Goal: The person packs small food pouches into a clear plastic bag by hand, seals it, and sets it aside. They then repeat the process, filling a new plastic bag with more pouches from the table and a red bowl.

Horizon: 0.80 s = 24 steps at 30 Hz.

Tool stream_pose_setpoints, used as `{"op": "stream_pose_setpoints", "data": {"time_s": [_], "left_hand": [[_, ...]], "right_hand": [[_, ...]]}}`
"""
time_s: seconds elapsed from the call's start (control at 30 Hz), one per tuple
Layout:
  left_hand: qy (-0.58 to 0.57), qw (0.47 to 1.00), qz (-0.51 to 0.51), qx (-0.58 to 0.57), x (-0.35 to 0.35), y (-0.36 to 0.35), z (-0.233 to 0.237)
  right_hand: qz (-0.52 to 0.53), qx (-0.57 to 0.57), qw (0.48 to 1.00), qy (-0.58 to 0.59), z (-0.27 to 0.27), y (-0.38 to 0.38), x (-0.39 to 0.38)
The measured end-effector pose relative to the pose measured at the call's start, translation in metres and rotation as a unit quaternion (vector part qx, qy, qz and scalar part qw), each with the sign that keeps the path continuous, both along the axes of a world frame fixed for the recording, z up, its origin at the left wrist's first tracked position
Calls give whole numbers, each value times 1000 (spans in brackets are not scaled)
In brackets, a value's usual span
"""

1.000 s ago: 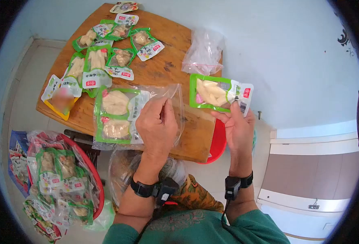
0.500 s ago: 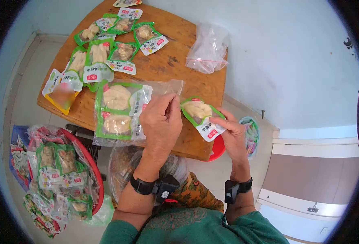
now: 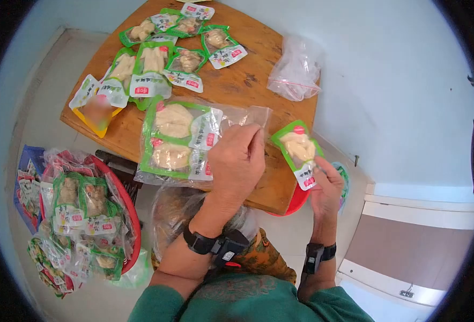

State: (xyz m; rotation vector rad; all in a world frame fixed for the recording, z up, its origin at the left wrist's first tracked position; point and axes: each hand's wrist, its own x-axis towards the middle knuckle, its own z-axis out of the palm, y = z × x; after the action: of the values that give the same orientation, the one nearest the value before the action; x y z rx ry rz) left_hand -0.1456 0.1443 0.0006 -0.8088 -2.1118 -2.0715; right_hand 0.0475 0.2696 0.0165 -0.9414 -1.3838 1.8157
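A large clear zip bag (image 3: 231,115) lies at the table's front edge with two green-edged food packets (image 3: 172,120) inside, side by side. My left hand (image 3: 238,161) pinches the bag near its open right end, its fingers curled inward. Off the table's right corner, my right hand (image 3: 327,188) grips the white label end of a single green-edged packet (image 3: 298,147), which holds pale food and is tilted upright. A gap separates this packet from the bag.
More packets (image 3: 154,59) lie on the wooden table (image 3: 247,32), one yellow-edged (image 3: 98,110). Empty clear bags (image 3: 296,70) rest at its right edge. A red basket (image 3: 130,206) full of packets stands lower left, beside a blue basket (image 3: 23,201). A red container (image 3: 298,200) is under the table corner.
My right hand has moved the single packet away from the bag and turned it more upright. The view has shifted, so the table and baskets appear displaced.
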Motion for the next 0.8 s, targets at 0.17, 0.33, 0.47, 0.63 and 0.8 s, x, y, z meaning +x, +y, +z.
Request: {"op": "stream_pose_setpoints", "data": {"time_s": [0.17, 0.33, 0.47, 0.63, 0.8], "left_hand": [[41, 998, 18, -34, 1, -3, 6], [125, 989, 44, -69, 1, -10, 21], [136, 985, 33, -104, 8, -11, 29], [140, 986, 41, -76, 10, -4, 26], [73, 996, 31, -30, 11, -3, 21]], "right_hand": [[63, 22, 998, -1, 16, -6, 5], [119, 29, 989, -82, 20, -26, -34], [183, 1, 980, -82, 18, -38, -68], [228, -13, 972, -65, -2, -50, -94], [285, 91, 945, -133, -35, -55, -100]]}}
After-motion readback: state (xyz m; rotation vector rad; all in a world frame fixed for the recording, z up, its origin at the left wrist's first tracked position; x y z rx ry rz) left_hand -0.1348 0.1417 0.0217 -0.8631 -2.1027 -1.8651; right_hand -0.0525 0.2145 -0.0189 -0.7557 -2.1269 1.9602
